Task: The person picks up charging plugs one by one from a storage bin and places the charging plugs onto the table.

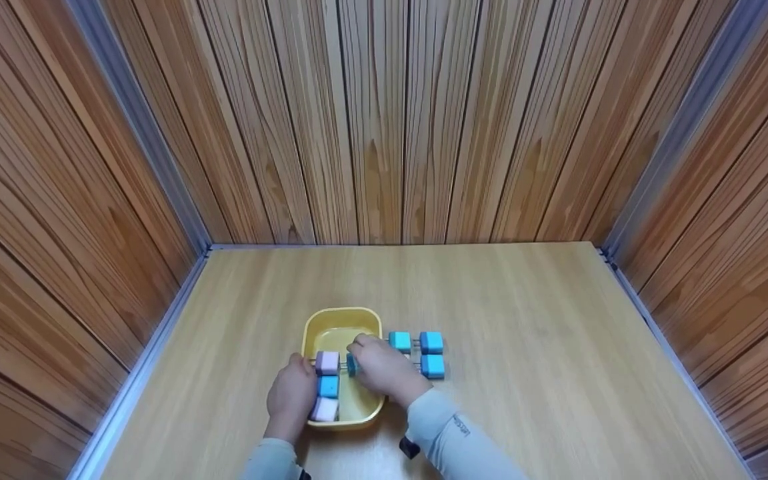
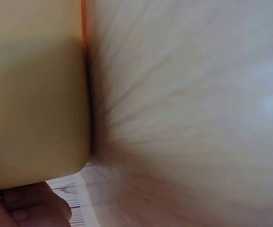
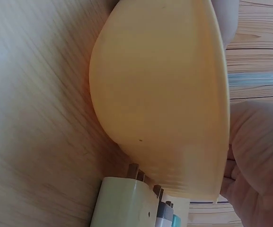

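A yellow plastic basin stands on the table with a lilac charger plug, a blue charger plug and a pale pink charger plug lined up along its left side. My left hand grips the basin's left rim; in the left wrist view its curled fingers show below the basin wall. Over the basin, my right hand pinches a teal charger plug, mostly hidden by the fingers, its metal prongs pointing left at the lilac plug.
Right of the basin lie a teal plug and two blue plugs, one behind and one in front. A cream plug sits close to the basin wall in the right wrist view. Wood-panelled walls enclose the table.
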Demonstrator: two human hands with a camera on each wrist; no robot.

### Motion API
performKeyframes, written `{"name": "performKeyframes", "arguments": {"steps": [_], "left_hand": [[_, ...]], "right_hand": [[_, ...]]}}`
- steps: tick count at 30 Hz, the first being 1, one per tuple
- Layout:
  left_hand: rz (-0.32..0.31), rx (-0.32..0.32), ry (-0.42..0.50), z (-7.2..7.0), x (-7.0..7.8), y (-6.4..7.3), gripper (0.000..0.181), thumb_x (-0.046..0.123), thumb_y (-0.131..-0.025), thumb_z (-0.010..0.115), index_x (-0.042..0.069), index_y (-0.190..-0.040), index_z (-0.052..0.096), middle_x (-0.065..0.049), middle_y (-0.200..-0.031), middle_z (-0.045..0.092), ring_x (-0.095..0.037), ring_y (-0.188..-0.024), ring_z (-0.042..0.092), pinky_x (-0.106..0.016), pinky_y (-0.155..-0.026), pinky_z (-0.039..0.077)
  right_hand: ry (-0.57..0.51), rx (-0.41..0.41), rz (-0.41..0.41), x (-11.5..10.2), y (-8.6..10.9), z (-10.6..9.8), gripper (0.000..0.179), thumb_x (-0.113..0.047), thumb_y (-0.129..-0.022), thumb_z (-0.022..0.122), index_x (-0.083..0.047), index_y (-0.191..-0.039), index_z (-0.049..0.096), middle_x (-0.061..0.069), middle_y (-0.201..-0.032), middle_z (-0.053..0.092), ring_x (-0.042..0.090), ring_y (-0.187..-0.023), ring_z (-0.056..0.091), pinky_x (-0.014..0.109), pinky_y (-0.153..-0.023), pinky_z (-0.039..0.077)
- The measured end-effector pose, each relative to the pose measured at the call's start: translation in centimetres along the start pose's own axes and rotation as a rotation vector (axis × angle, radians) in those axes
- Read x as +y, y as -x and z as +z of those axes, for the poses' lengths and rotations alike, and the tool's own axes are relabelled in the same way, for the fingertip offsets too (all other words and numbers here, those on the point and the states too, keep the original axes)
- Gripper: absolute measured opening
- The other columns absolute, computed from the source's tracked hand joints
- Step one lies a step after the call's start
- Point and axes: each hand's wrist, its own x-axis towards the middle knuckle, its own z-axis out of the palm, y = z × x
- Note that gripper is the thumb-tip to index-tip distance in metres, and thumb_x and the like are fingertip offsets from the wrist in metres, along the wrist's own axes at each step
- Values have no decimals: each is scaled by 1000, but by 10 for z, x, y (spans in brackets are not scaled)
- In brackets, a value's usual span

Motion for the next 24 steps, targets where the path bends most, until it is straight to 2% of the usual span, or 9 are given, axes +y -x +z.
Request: {"name": "performKeyframes", "arguments": {"steps": [5, 12, 16, 21, 24], "left_hand": [[-14, -6, 14, 2, 0, 1, 43, 37, -111, 33, 5, -133, 52, -9, -96, 65, -23, -79, 60, -35, -67, 50], [30, 50, -38, 6, 1, 1, 40, 33, -110, 36, 3, -128, 56, -10, -93, 66, -24, -77, 61, -40, -67, 50], [16, 37, -24, 5, 3, 0, 41, 34, -110, 35, 4, -131, 54, -10, -95, 67, -24, -78, 61, -39, -68, 51], [-6, 19, -28, 2, 3, 0, 46, 36, -111, 34, 3, -139, 50, -12, -104, 68, -24, -83, 62, -43, -76, 54], [-8, 11, -28, 0, 2, 0, 47, 36, -111, 34, 3, -140, 49, -12, -104, 68, -25, -83, 62, -43, -76, 54]], "right_hand": [[-1, -7, 15, -1, -1, 1, 49, -18, -100, 66, -15, -147, 55, 2, -137, 58, 18, -127, 57, 39, -108, 47], [108, 9, -35, 2, -2, 3, 47, -17, -98, 68, -11, -143, 58, 6, -135, 60, 20, -124, 58, 38, -108, 47], [130, 22, -37, 2, -4, 4, 46, -16, -98, 67, -10, -143, 58, 6, -134, 60, 21, -124, 58, 38, -108, 47], [146, 36, -53, 1, -7, 7, 44, -16, -99, 65, -9, -143, 58, 7, -131, 60, 20, -122, 59, 37, -107, 48], [158, 39, -64, 0, -8, 7, 44, -16, -99, 65, -9, -142, 59, 7, -132, 60, 21, -122, 59, 37, -107, 48]]}}
